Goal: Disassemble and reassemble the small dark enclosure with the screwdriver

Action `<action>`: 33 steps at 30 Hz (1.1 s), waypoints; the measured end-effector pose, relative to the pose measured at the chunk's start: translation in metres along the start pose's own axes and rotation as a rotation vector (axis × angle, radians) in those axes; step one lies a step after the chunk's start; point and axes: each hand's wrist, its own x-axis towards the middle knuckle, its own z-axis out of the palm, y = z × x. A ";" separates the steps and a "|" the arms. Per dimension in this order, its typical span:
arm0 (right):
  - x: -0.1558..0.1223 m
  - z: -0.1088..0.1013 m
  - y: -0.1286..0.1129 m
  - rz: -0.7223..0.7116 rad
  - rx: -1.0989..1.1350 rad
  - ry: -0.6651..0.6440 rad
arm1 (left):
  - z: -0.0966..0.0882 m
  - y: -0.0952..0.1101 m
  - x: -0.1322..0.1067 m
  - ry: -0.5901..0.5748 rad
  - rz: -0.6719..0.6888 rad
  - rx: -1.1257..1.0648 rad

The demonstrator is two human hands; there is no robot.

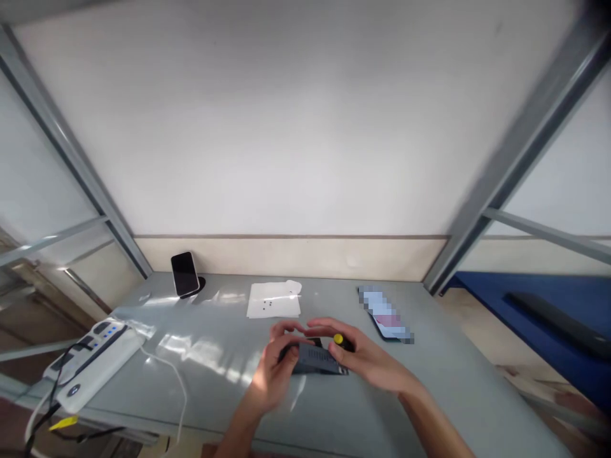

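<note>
A flat dark grey device (317, 358) with rows of slots or small print on its face is held just over the table, tilted. My left hand (277, 362) is closed on its left side, thumb on the face. My right hand (367, 359) is closed round a dark tool handle with a yellow end (338, 340), and its fingertips reach the device's far edge. The tool's other end is hidden. Beyond the hands lies a white sheet (273, 300) with several small dark pieces, perhaps screws, on it.
A phone (384, 314) with a blurred screen lies at the right of the grey table (210, 394). A black-screened device on a stand (185, 274) stands back left. A white power strip (95, 362) with cables sits on the left edge. A blue table (539, 305) adjoins at right.
</note>
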 end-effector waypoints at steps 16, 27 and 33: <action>0.021 -0.029 0.038 0.245 -0.376 0.185 | -0.026 -0.051 -0.029 -0.200 -0.334 0.168; 0.006 -0.018 0.056 0.124 -0.454 0.056 | -0.009 -0.060 -0.028 -0.109 -0.450 0.310; 0.001 -0.005 0.067 0.111 -0.392 0.122 | -0.006 -0.064 -0.031 -0.044 -0.403 0.319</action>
